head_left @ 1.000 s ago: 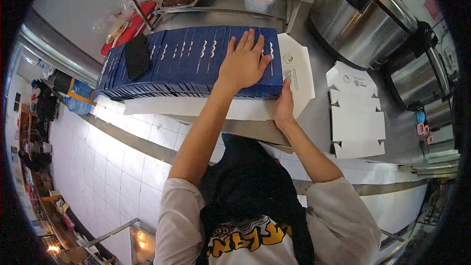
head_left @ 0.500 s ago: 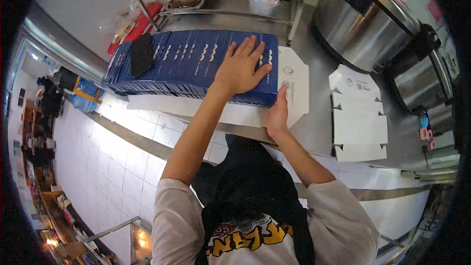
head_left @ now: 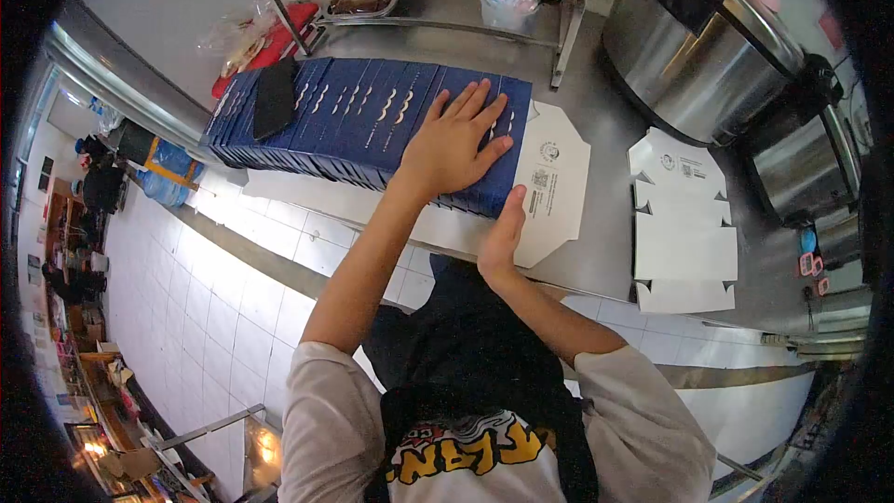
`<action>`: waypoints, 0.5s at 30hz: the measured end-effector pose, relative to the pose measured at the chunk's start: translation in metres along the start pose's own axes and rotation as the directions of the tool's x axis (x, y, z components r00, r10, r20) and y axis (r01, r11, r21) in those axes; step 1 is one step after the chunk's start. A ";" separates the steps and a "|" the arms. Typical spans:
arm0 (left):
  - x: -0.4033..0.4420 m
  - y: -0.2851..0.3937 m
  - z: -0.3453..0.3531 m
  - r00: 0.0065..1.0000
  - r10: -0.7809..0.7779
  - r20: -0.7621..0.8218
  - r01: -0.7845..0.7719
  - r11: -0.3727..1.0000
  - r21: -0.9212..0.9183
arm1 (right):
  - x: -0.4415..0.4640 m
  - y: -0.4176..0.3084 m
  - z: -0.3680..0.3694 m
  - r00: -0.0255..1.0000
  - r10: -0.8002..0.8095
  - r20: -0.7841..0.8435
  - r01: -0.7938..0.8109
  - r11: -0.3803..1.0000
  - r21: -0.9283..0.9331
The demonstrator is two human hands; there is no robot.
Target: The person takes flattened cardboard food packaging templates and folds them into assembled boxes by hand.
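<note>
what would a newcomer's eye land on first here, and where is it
The long row of blue cartons lying on white card draws the eye first, the left hand spread on its top and the right hand by its near right corner. A black slab lies across its left part. At the upper right looms a steel pot.

White light is glaring off the glossy white-tiled floor, while a small warm-yellow lamp is glowing at lower left; the fisheye view is bending straight edges towards grainy, black corners.
</note>
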State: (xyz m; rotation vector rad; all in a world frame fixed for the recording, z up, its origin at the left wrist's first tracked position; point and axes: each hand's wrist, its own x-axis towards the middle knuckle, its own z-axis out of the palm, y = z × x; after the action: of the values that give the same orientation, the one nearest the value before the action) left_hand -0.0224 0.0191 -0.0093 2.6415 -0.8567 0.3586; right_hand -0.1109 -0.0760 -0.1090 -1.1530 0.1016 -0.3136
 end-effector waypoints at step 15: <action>0.001 -0.004 -0.002 0.999 0.019 -0.042 -0.022 0.996 -0.082 | 0.046 0.009 -0.038 0.988 0.119 0.097 -0.060 0.881 -0.469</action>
State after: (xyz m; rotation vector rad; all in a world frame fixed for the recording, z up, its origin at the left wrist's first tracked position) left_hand -0.0196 0.0223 -0.0077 2.5422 -0.8672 0.3739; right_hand -0.0741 -0.1197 -0.1293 -1.6387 0.1251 -0.1345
